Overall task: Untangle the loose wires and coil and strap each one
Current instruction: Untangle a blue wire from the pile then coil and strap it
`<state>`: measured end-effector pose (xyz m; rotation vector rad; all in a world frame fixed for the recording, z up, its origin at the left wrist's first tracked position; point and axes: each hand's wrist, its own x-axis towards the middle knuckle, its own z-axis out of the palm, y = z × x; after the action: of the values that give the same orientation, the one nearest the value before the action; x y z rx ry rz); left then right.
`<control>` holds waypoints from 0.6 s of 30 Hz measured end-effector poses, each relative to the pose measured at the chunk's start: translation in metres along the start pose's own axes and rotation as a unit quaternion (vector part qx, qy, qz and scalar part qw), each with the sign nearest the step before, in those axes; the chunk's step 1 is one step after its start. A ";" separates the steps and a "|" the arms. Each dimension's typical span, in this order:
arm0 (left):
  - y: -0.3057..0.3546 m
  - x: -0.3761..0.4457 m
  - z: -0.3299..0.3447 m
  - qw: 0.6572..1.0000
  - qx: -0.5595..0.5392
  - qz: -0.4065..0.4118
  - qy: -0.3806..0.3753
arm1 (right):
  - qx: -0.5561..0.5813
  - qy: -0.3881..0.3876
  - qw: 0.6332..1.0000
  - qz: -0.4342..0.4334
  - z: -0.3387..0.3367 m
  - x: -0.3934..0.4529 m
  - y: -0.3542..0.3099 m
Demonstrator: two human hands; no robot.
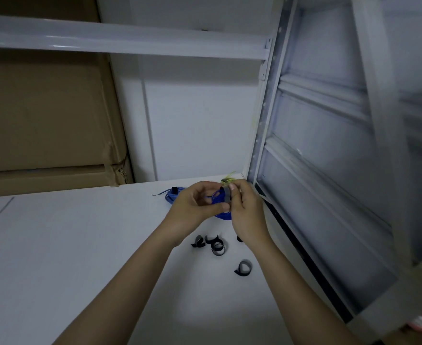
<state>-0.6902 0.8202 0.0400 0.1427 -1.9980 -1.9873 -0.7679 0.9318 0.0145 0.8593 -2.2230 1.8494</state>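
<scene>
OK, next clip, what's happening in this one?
A person is bundling wires on a white table. Both hands are raised together over it: the left hand grips a small coil of blue wire while the right hand pinches a dark strap against the coil, apparently fastening it. Another blue wire lies on the table just behind, with a yellow-green one near the shelving. Several spare black straps lie loose in front of the hands.

No readable text, labels or numbers anywhere in view.
</scene>
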 end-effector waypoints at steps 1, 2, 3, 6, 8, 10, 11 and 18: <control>0.000 0.001 0.001 1.000 0.000 0.010 0.017 | 0.011 -0.005 1.000 -0.001 0.001 -0.001 -0.001; -0.001 0.001 0.002 0.999 -0.005 0.018 0.030 | 0.023 -0.013 1.000 -0.004 0.001 -0.002 -0.001; -0.001 0.001 0.002 0.999 -0.010 0.025 0.036 | 0.034 -0.022 0.999 -0.007 0.001 -0.002 -0.002; -0.002 0.000 0.004 0.998 -0.016 0.058 0.036 | 0.054 -0.045 0.997 -0.030 0.000 -0.005 -0.004; -0.003 -0.001 0.005 0.996 -0.016 0.074 0.043 | 0.051 -0.055 0.997 -0.035 -0.001 -0.007 -0.004; -0.004 0.000 0.006 0.995 -0.013 0.078 0.057 | 0.045 -0.076 0.996 -0.027 -0.002 -0.007 -0.004; -0.005 0.000 0.006 0.995 -0.008 0.076 0.063 | 0.042 -0.085 0.995 -0.027 -0.003 -0.007 -0.004; -0.011 0.001 0.007 0.992 0.059 0.078 0.076 | 0.032 -0.030 0.997 -0.067 -0.009 -0.003 -0.012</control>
<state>-0.6949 0.8265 0.0293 0.1542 -1.9667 -1.7105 -0.7620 0.9403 0.0259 1.0608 -2.0918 1.8657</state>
